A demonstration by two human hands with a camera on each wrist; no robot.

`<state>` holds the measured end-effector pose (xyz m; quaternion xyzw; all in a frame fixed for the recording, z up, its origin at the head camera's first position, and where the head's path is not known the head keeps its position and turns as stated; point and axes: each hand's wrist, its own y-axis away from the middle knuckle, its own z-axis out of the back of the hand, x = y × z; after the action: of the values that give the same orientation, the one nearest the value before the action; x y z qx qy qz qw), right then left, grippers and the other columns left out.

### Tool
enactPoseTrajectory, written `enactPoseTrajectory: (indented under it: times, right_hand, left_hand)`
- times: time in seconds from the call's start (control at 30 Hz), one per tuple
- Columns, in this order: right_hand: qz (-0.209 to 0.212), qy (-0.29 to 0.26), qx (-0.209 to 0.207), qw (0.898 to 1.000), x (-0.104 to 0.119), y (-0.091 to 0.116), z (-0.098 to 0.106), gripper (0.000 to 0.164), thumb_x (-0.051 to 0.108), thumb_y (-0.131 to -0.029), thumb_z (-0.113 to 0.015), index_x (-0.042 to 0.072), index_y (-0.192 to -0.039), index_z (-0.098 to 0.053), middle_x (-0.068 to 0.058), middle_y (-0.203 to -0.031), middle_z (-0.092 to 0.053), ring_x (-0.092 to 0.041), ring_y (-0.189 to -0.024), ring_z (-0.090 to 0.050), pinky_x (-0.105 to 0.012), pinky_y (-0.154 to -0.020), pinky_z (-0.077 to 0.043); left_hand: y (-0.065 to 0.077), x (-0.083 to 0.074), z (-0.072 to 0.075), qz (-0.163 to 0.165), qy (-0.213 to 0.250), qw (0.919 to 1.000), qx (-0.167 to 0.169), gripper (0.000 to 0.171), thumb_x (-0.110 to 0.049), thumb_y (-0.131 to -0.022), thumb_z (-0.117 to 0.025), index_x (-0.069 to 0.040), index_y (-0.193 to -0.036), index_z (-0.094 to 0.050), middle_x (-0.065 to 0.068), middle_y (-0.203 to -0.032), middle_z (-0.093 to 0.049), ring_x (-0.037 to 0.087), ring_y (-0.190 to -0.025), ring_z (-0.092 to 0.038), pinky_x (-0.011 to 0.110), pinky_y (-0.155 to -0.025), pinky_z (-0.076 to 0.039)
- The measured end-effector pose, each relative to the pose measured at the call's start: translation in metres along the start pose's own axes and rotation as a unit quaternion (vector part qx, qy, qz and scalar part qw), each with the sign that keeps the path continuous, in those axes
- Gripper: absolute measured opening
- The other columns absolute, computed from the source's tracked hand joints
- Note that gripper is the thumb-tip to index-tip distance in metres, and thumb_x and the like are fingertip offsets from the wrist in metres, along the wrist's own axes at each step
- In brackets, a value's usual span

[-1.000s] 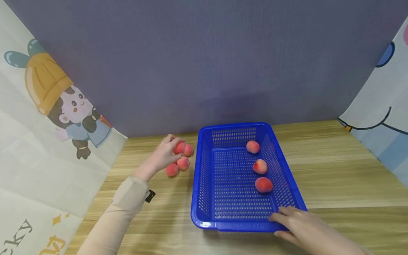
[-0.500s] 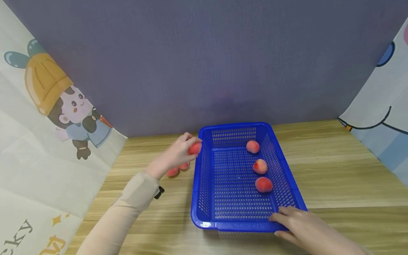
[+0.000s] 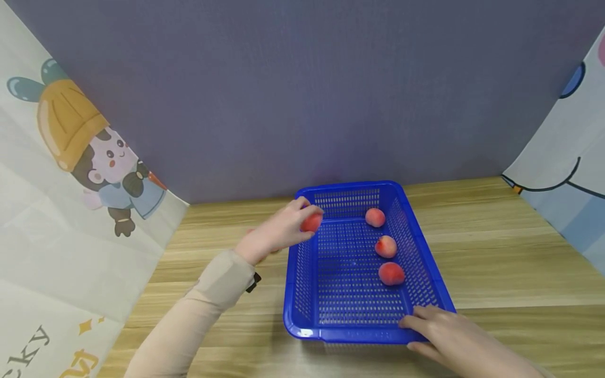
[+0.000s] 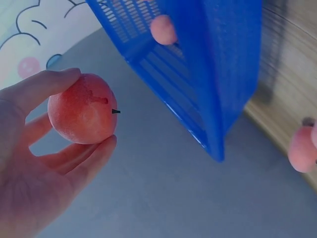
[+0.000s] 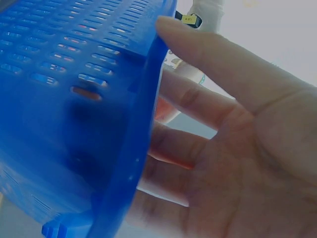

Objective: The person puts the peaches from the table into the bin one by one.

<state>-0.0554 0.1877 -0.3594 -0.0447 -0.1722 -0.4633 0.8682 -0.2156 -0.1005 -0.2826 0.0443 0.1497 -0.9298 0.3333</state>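
Observation:
My left hand (image 3: 283, 227) holds a red peach (image 3: 312, 222) over the left rim of a blue perforated plastic basket (image 3: 359, 335). In the left wrist view, thumb and fingers grip this peach (image 4: 85, 110), with a short dark stem showing. Inside the basket, three peaches lie in a row along the right side: a far one (image 3: 375, 217), a paler middle one (image 3: 386, 247) and a near red one (image 3: 391, 273). My right hand (image 3: 439, 328) grips the basket's near right corner, thumb outside the wall and fingers over the rim.
Loose peaches (image 4: 303, 148) lie on the wooden table (image 3: 227, 320) left of the basket, mostly hidden by my left hand and forearm in the head view. A grey panel (image 3: 331, 94) stands behind the table. Printed white sheets (image 3: 56, 262) hang at both sides.
My left hand has carried the peach rightward, from beside the other loose peaches to over the basket's left rim. The right hand and the basket stay in place.

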Motion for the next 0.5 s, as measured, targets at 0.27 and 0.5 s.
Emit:
enactPoseTrajectory:
  times: [0.27,0.5]
  right_hand:
    - [0.003,0.000,-0.001,1.000,-0.001,-0.001,0.000,0.035,0.037,-0.080,-0.059,0.010,-0.103,-0.062,-0.016,-0.102,-0.060,-0.038,-0.091,-0.057,-0.053,-0.070,-0.046]
    - [0.019,0.016,-0.016,1.000,-0.001,-0.001,0.000,0.034,0.036,-0.080,-0.059,0.010,-0.102,-0.063,-0.016,-0.100,-0.061,-0.037,-0.089,-0.058,-0.050,-0.069,-0.047]
  left_hand:
    - [-0.015,-0.019,-0.003,-0.014,-0.005,0.9995,0.027,0.037,-0.014,-0.077,-0.065,-0.010,-0.113,-0.056,0.009,-0.102,-0.049,0.019,-0.089,-0.049,0.025,-0.070,-0.046]
    - [-0.027,-0.036,-0.008,-0.044,0.000,0.9980,0.046,0.036,-0.015,-0.079,-0.063,-0.011,-0.114,-0.056,0.007,-0.099,-0.049,0.015,-0.083,-0.049,0.021,-0.068,-0.043]
